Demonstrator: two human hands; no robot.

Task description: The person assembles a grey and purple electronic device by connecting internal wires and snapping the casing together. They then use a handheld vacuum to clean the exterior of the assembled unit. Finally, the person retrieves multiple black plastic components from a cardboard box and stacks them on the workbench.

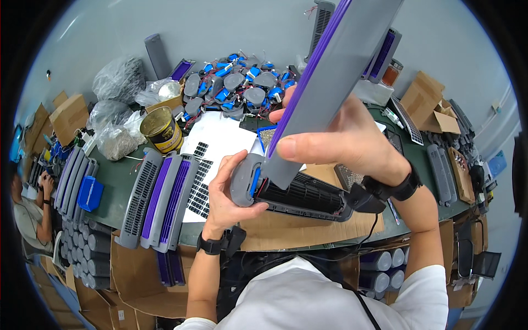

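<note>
My right hand point(360, 140) grips a long grey housing panel with a purple edge point(324, 82), thumb on its face and fingers behind it. The panel is tilted, and its lower end is at the end of a half-open tower fan body point(308, 198). My left hand point(220, 201) closes round the grey end cap point(245, 181) of that body, where a small blue part shows. A black ribbed fan roller lies inside the body. Whether the panel touches the body, I cannot tell. The fan body is above a cardboard sheet point(280, 231) at the table's front edge.
Grey-and-purple fan housings point(165, 201) lean at the left beside a blue bin point(90, 193). Behind is a heap of grey caps with blue parts point(234, 82). A yellow-black bucket point(161, 129) and white sheet with small black pieces point(201, 176) lie on the green table.
</note>
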